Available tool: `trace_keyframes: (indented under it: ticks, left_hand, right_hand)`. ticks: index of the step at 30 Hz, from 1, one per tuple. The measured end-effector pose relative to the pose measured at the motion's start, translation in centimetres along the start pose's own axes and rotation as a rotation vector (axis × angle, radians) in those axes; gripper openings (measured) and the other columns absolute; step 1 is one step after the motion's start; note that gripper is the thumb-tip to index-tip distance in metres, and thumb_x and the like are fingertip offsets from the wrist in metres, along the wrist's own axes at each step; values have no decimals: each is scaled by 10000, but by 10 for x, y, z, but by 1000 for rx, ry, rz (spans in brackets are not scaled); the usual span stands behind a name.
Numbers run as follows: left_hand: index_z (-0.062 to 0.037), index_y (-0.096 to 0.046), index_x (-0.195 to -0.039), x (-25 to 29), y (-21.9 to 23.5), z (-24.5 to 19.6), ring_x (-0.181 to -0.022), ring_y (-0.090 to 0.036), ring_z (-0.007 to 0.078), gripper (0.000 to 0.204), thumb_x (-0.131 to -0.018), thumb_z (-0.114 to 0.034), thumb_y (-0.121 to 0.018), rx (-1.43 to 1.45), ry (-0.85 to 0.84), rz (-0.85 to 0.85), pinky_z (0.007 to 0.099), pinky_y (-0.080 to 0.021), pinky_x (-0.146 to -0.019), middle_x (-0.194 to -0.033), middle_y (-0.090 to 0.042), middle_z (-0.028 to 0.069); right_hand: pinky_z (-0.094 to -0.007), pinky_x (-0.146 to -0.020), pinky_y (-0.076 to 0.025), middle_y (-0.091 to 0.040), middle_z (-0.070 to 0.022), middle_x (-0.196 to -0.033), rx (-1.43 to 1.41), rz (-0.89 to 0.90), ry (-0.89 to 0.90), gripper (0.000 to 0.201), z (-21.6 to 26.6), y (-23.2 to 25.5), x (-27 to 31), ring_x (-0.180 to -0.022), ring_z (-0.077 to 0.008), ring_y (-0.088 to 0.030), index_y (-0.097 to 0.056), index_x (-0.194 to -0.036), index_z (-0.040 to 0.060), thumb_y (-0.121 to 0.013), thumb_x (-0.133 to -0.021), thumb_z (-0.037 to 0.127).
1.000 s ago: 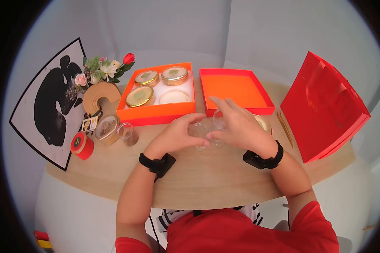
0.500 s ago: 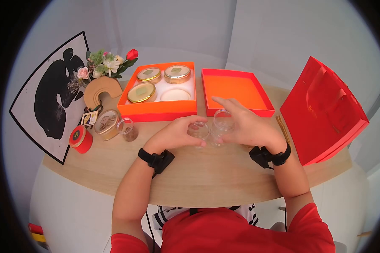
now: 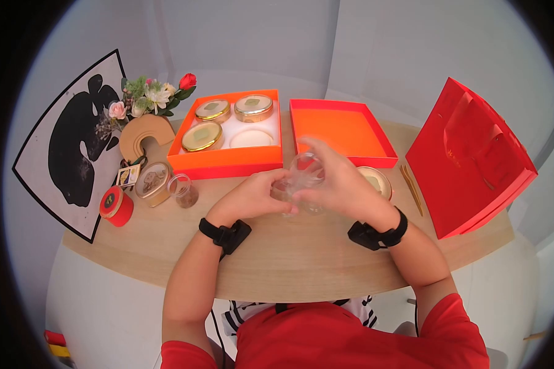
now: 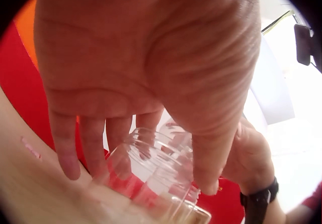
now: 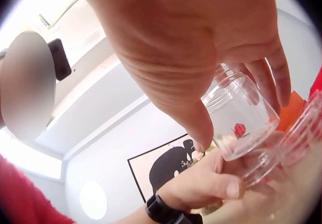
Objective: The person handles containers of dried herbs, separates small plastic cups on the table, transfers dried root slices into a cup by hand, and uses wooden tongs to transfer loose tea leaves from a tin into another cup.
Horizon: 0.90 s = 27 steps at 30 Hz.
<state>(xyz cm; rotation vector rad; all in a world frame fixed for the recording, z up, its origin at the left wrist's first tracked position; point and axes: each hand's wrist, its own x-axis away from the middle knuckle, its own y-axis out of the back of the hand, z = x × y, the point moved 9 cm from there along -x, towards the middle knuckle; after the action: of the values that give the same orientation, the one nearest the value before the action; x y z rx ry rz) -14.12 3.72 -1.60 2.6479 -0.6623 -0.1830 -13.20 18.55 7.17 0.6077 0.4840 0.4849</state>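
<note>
My left hand [image 3: 255,195] curls its fingers and thumb around a clear plastic jar [image 4: 158,158] low over the table. Close beside it, my right hand [image 3: 338,184] grips a second clear jar [image 5: 241,118], tilted in the right wrist view and blurred in the head view. Another clear jar [image 5: 304,133] stands beyond the held ones in the right wrist view. Fingers hide part of each held jar. Just right of my right hand sits a round gold-rimmed container [image 3: 377,179] with a pale top.
Behind the hands, an orange-red box [image 3: 224,161] holds several gold-lidded jars in white foam, beside its lid [image 3: 345,132]. Thin wooden sticks [image 3: 412,189] and a red gift bag [image 3: 474,166] stand right. Leftward are a small brown-filled jar [image 3: 184,194], a red tin [image 3: 116,206] and flowers [image 3: 157,97].
My right hand and its jar shifted right, then came back left, closer to my left hand. The gold-rimmed container shows again beside it. My left hand has stayed about its jar.
</note>
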Motion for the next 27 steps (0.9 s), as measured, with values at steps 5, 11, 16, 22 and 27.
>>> trace_keyframes:
  ticks: [5, 11, 16, 22, 27]
  left_hand:
    - [-30, -591, -1456, 4, -5, -16, -1208, -668, 188, 796, -763, -130, -970, 39, -9, 21, 379, -554, -1034, -1348, -693, 89]
    - [-36, -564, -1475, 2, -5, -13, -1284, -639, 201, 877, -728, -158, -1006, 49, -29, 31, 399, -549, -1048, -1400, -664, 91]
    - [-29, -574, -1458, 4, -4, -16, -1318, -621, 206, 853, -731, -143, -1004, 90, -35, 32, 407, -547, -1063, -1415, -654, 88]
    - [-26, -588, -1446, 4, -1, -14, -1241, -661, 196, 811, -746, -121, -987, 128, -34, 43, 374, -564, -1039, -1372, -671, 86]
    - [-28, -600, -1431, 7, 3, -17, -1165, -671, 179, 771, -763, -121, -975, 43, -28, 6, 366, -568, -1021, -1315, -678, 60]
  right_hand:
    - [-454, -1068, -571, -626, -259, -1445, 13, 41, 92, 935, 4, -18, 2, -1323, -370, -682, -426, -1556, -10, -937, -796, 176]
    - [-487, -1050, -571, -631, -276, -1417, 53, 18, 83, 919, 0, -21, 2, -1304, -411, -671, -460, -1526, -21, -948, -791, 235]
    - [-495, -1043, -566, -634, -279, -1393, 94, -8, 158, 900, 2, -22, 4, -1282, -429, -667, -483, -1511, -27, -942, -799, 278]
    - [-496, -1048, -561, -645, -274, -1381, 129, 0, 209, 913, 8, -19, 5, -1272, -427, -668, -479, -1539, -19, -929, -804, 282]
    - [-491, -1050, -561, -654, -257, -1392, 98, -11, 196, 877, 8, -13, 2, -1260, -407, -677, -494, -1534, -23, -908, -806, 234]
